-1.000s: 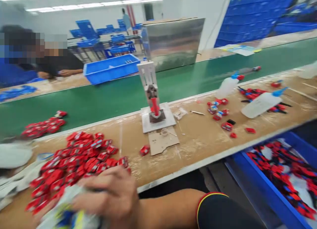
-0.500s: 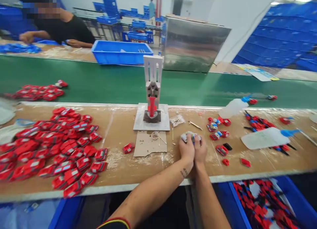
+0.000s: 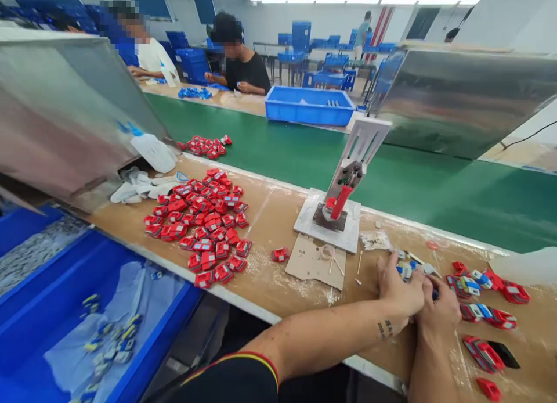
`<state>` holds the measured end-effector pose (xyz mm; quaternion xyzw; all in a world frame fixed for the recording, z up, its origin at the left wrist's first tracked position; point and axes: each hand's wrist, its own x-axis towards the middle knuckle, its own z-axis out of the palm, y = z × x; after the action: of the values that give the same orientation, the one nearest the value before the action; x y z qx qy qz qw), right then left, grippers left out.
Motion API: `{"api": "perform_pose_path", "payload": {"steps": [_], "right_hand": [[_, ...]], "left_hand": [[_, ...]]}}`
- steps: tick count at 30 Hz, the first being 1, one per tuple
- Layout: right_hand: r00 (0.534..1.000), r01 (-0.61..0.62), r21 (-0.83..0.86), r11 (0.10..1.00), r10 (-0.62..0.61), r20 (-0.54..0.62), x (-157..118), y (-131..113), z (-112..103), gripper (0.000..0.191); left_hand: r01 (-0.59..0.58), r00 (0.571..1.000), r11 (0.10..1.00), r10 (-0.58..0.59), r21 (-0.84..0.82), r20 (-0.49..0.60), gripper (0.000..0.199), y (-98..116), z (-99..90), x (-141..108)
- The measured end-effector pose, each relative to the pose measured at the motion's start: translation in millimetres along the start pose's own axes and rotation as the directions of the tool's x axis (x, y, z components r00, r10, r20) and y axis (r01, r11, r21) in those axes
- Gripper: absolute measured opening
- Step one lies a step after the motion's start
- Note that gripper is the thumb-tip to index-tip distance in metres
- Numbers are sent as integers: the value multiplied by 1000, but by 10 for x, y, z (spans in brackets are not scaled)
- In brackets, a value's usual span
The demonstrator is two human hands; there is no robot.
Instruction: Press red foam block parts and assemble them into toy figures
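My left hand point(image 3: 398, 292) and my right hand point(image 3: 437, 307) are together on the bench, fingers curled around a cluster of small grey, blue and yellow plastic parts point(image 3: 407, 268). The palms hide part of the cluster. Just right of my right hand lie red toy-car-like pieces point(image 3: 487, 313), some with blue and white parts on them. To the left of my hands are a small bag of white bits point(image 3: 375, 240) and cotton swabs point(image 3: 359, 262) near a cardboard piece point(image 3: 311, 269).
A press with a red handle point(image 3: 342, 202) stands on a white base. Left of it lies a big pile of red plastic pieces point(image 3: 213, 223). Beyond the bench runs a green conveyor belt point(image 3: 261, 141). A blue bin point(image 3: 143, 356) sits below the left edge. Co-workers point(image 3: 246, 69) sit across.
My view has swung left, showing the left bins and a metal box. My hands remain together, but the fingertips have parted somewhat and more of the blue and yellow parts shows.
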<state>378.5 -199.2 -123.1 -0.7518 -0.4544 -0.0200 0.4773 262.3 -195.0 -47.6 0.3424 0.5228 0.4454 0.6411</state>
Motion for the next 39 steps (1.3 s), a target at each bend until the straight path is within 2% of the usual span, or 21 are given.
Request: {"api": "perform_pose_path", "payload": {"steps": [3, 4, 6, 8, 9, 10, 12, 14, 15, 16, 17, 19, 21, 23, 24, 26, 28, 30, 33, 36, 39], "right_hand": [[994, 51, -25, 998, -53, -95, -46, -114, -105, 36], [988, 78, -28, 997, -81, -131, -92, -168, -168, 36], [975, 160, 18, 987, -156, -158, -240, -315, -325, 34], [961, 277, 153, 949, -275, -34, -445, -527, -489, 28], [926, 338, 245, 909, -367, 84, -553, -653, -556, 24], [859, 395, 331, 857, -472, 198, -654, -784, -603, 23], [668, 477, 437, 763, -638, 384, -815, -1039, -627, 32], [503, 505, 519, 689, -724, 472, -903, -1242, -562, 38], [452, 498, 560, 662, -749, 484, -923, -1316, -508, 38], [427, 477, 599, 643, -765, 482, -932, -1372, -449, 36], [426, 449, 630, 634, -772, 472, -933, -1412, -391, 34], [486, 373, 672, 640, -752, 445, -918, -1455, -297, 31], [614, 259, 714, 651, -681, 398, -887, -1468, -239, 32], [760, 112, 772, 626, -554, 340, -853, -1467, -204, 37], [821, 36, 801, 598, -475, 318, -842, -1465, -187, 39], [894, -103, 839, 535, -321, 314, -844, -1464, -146, 40], [912, -219, 840, 496, -202, 357, -889, -1473, -96, 40], [909, -295, 827, 479, -127, 397, -966, -1494, -50, 41], [899, -356, 820, 449, -74, 431, -1083, -1549, -5, 39], [865, -426, 803, 417, -73, 497, -1150, -1614, 28, 40], [816, -500, 776, 384, -91, 571, -1185, -1656, 75, 47]], "left_hand": [[-94, 993, 994, 89, 60, 81, 42, 48, -294, -269], [-128, 983, 990, 119, 55, 142, 32, 54, -425, -371], [-82, 940, 997, 77, 3, 332, 25, 52, -734, -555], [6, 870, 999, 15, -40, 492, 36, 39, -1079, -678], [46, 844, 998, -21, -33, 535, 41, 34, -1249, -710], [69, 844, 997, -44, -26, 534, 46, 34, -1409, -724], [125, 814, 992, -87, -27, 575, 49, 53, -1673, -719], [151, 792, 988, -106, -24, 602, 45, 100, -1856, -707], [140, 793, 990, -99, -22, 601, 43, 130, -1925, -709], [113, 798, 994, -81, -16, 597, 41, 162, -1987, -718], [73, 800, 997, -55, -6, 597, 39, 193, -2052, -731], [-47, 795, 998, 19, 31, 606, 41, 245, -2219, -752], [-264, 835, 952, 146, 155, 530, 52, 275, -2456, -732], [-455, 889, 769, 365, 450, 274, 60, 280, -2733, -644], [-445, 875, 642, 460, 624, 151, 61, 277, -2863, -576], [-330, 851, 406, 520, 853, 82, 60, 268, -3059, -420], [-265, 873, 240, 472, 934, 126, 51, 265, -3144, -281], [-269, 891, 173, 419, 947, 176, 35, 269, -3142, -195], [-310, 891, 238, 410, 920, 195, 20, 278, -3107, -184], [-392, 868, 452, 472, 801, 158, 20, 280, -3132, -272], [-504, 840, 677, 529, 537, 120, 29, 275, -3159, -386]]}}
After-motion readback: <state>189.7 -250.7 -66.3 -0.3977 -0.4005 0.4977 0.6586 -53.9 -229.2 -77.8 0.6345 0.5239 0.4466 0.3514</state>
